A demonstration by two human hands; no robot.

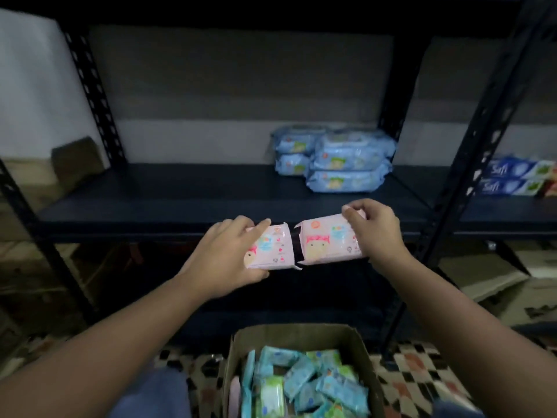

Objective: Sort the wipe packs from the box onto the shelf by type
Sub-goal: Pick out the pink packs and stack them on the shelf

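The dark shelf (180, 203) carries a stack of blue packs (337, 159) at its right, so the pink ones should go well apart, on the bare left. The box (304, 336) below holds more blue and green packs. Left hand (223, 254) grips one pink pack (268, 248), right hand (376, 230) pinches another (328, 239); the shelf's front edge lies just ahead.

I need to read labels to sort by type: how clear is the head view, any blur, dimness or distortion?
Head view: dim overall. The pink packs in the left hand and right hand are soft with blur, prints visible but text unreadable. The blue packs on the shelf are fuzzy. Wide-angle bending curves the shelf posts. The box contents are brighter but smeared.
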